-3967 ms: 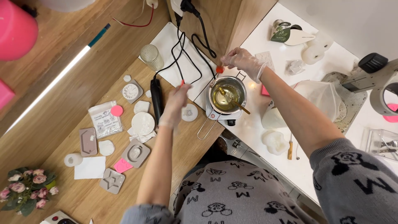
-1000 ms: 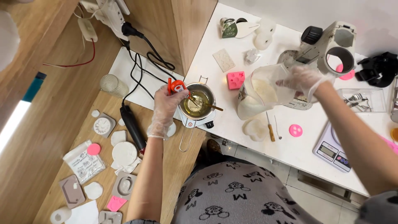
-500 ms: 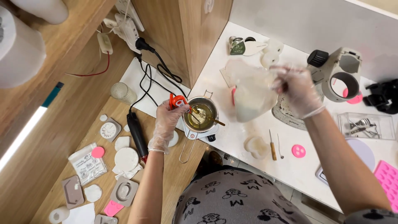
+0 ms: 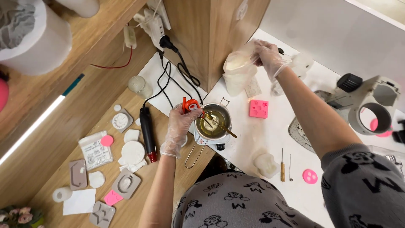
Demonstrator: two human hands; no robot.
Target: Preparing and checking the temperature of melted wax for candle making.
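Flowers (image 4: 19, 214) & microscope (image 4: 371, 110) cut off by edges; bag (image 4: 238, 71) contents blurred.

Both hands wear thin clear gloves. The left hand (image 4: 182, 126) reaches forward on a bare forearm, fingers curled closed in a grip. The right hand (image 4: 266, 55) stretches farther out, arm nearly straight, fingers pinched shut
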